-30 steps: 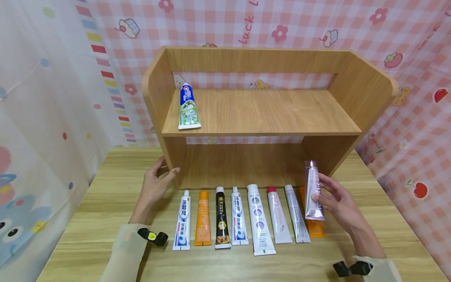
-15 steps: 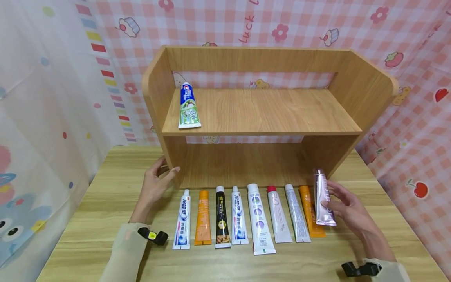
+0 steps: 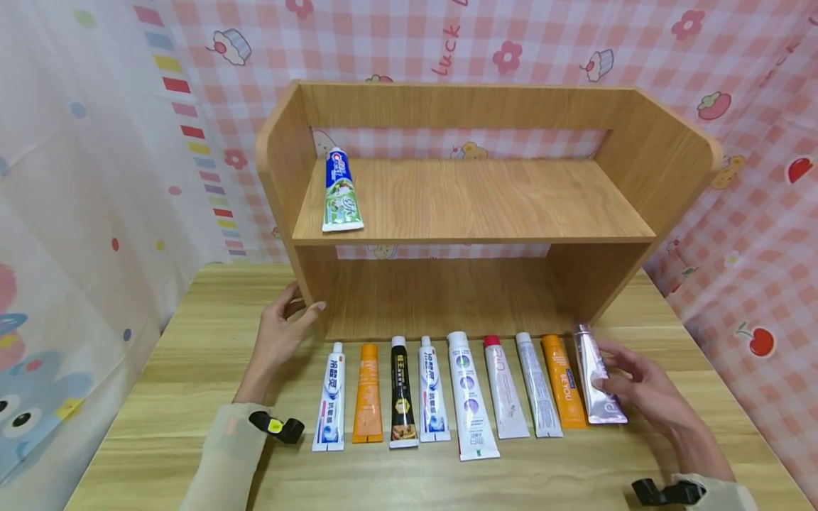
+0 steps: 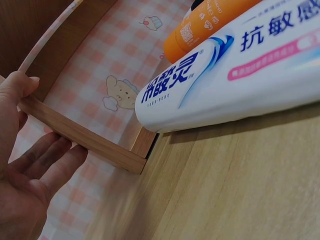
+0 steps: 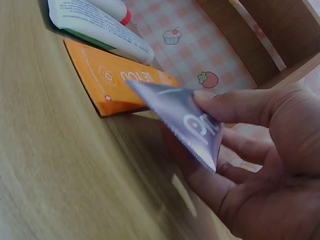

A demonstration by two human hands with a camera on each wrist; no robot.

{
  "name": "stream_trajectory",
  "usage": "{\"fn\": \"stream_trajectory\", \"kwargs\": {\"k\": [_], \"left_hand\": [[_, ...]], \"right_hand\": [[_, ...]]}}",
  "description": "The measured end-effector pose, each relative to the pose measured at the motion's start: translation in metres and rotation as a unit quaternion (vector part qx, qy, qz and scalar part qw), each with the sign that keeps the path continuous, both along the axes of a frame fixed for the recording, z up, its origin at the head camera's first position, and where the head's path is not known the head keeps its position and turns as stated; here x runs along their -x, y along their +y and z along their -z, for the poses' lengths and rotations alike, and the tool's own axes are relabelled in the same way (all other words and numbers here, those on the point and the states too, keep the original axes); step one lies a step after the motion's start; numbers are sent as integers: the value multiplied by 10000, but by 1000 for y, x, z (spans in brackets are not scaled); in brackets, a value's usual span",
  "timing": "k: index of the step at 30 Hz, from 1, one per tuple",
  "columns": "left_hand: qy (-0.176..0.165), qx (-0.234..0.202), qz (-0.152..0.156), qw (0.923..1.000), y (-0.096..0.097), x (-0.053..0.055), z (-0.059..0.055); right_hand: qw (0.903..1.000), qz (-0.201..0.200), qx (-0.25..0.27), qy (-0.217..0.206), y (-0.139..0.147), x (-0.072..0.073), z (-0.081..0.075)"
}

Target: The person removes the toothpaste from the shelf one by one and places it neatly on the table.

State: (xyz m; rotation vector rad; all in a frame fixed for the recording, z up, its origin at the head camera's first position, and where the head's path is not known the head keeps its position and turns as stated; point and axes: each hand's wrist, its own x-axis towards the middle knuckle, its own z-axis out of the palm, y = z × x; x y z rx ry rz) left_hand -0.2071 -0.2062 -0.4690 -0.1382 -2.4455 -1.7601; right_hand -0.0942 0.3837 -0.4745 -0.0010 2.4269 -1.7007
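Observation:
My right hand (image 3: 652, 390) pinches a shiny lilac toothpaste tube (image 3: 599, 383) between thumb and fingers at the right end of a row of tubes. In the right wrist view the lilac tube is tilted, close over the table, beside an orange BE YOU tube (image 5: 107, 75). My left hand (image 3: 281, 337) holds the left side panel of a wooden shelf (image 3: 473, 199), thumb at its front edge and fingers on the outside. Nearest to it lies a white and blue toothpaste tube (image 4: 225, 80). A blue and green Crest tube (image 3: 343, 191) lies on the upper board at the left.
Several tubes lie side by side along the shelf's front, among them an orange one (image 3: 368, 397), a black one (image 3: 403, 397), a large white one (image 3: 471, 397) and a red-capped one (image 3: 505, 390). Patterned cloth (image 3: 409, 42) hangs behind. Bare table (image 3: 153, 397) extends left.
My right hand has moved right and toward me, lowering the lilac tube from over the orange tube to beside it. The left hand has stayed at the shelf.

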Motion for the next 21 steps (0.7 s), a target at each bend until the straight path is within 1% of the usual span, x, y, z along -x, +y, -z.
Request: {"fn": "stream_trajectory", "kwargs": {"k": [8,15,17,21], "left_hand": [[29,58,-35,10000,-1,0,0],[57,105,-41,9999,-1,0,0],[61,113,-37,9999,-1,0,0],[48,118,-40,9999,-1,1,0]], "right_hand": [[9984,32,-518,-236,1,-2,-3],[9932,57,-1040,-515,-3,1,-7],[9915,50,-1194,-520,-5,0,-8],[9836,40,-1784,-264,-8,-3,-14]]}}
